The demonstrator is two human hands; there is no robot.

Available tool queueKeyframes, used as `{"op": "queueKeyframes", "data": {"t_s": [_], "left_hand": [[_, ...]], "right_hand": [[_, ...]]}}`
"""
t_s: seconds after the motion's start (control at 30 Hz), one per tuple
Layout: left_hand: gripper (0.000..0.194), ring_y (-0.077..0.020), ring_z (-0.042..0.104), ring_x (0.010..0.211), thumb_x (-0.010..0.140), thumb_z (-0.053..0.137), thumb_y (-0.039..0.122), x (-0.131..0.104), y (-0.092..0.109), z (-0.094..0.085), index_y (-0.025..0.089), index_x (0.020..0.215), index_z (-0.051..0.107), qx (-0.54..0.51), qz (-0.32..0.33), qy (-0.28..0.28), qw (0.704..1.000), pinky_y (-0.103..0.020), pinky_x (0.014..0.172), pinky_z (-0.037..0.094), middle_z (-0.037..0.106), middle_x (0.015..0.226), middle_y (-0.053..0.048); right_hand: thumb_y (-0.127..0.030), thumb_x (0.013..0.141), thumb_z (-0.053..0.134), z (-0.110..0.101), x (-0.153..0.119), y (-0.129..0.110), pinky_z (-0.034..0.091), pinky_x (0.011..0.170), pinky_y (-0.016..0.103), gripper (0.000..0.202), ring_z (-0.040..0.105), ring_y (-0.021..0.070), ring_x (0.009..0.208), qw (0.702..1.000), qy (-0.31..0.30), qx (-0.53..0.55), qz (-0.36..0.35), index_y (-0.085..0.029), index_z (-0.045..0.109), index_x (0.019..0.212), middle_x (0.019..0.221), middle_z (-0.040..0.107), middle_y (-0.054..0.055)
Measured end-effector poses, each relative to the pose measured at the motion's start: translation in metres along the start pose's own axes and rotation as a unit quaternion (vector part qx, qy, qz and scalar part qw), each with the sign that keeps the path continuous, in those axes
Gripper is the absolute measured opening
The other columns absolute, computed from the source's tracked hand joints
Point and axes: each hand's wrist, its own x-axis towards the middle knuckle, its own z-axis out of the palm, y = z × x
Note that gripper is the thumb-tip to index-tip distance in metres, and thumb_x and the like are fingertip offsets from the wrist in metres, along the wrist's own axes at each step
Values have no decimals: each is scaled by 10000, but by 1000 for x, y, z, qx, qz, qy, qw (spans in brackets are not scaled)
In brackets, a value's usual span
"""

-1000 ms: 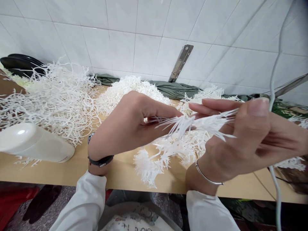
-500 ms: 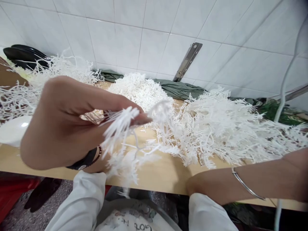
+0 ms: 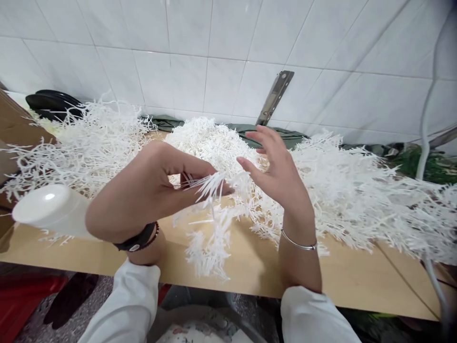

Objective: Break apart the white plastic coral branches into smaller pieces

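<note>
Between the thumb and fingers of my left hand [image 3: 153, 186] is pinched a white artificial plant sprig [image 3: 210, 238], its feathery branches hanging down over the table. My right hand [image 3: 278, 171] is just to the right of it, thumb and fingers apart, with nothing visibly held. Behind both hands lies a heap of small white sprigs [image 3: 207, 136]. A long pile of white branches [image 3: 357, 200] spreads on the right, and another pile of bare-looking white stems [image 3: 103, 138] lies on the left.
A white plastic bottle [image 3: 46, 209] lies by my left wrist. Black dishes [image 3: 53, 102] and a cardboard box [image 3: 14, 124] are at the far left. A metal bracket [image 3: 274, 97] leans on the tiled wall above green cloth [image 3: 285, 136]. A white cable [image 3: 424, 138] hangs at the right.
My right hand has come in from the far right edge to beside the sprig, fingers apart. My left hand, still pinching the sprig, appears slightly further right and lower.
</note>
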Motion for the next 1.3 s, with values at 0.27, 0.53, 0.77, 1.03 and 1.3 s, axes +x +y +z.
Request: {"op": "queueKeyframes", "data": {"t_s": [0.27,0.53,0.77,1.03,1.3], "left_hand": [[362,-19,260,467,863,575,216,20,-4,11,124,516,530,26,-7,-50,998,-161,445,219,270,490,72],[450,-30,214,464,861,575,271,24,-8,16,150,473,381,46,-20,-48,998,-197,442,178,216,497,70],[328,-36,264,467,844,567,189,19,3,13,147,523,510,46,-19,-11,999,-192,441,212,291,474,70],[292,-44,303,462,848,582,240,-24,42,7,161,572,638,44,-24,-7,999,-183,445,255,380,466,60],[345,-120,545,687,939,463,372,-49,18,27,164,717,625,215,-8,29,976,-392,929,390,611,723,6]], "right_hand": [[-238,849,616,-11,-20,-36,481,644,267,76,595,104,645,988,119,76,-64,-210,635,780,699,640,-20],[-281,950,437,-5,-17,-29,408,560,262,195,501,92,558,982,113,152,-4,-223,623,955,638,495,-26],[-483,928,425,5,-30,-45,306,519,267,290,309,93,544,973,98,208,-18,-223,482,813,636,327,-37],[-224,939,437,-12,-58,-74,232,475,264,345,272,83,480,983,104,101,-109,-204,345,607,556,322,-40],[-312,950,419,-1,-83,-47,198,462,238,423,237,49,452,976,-147,158,-40,-184,302,564,511,233,-63]]}}
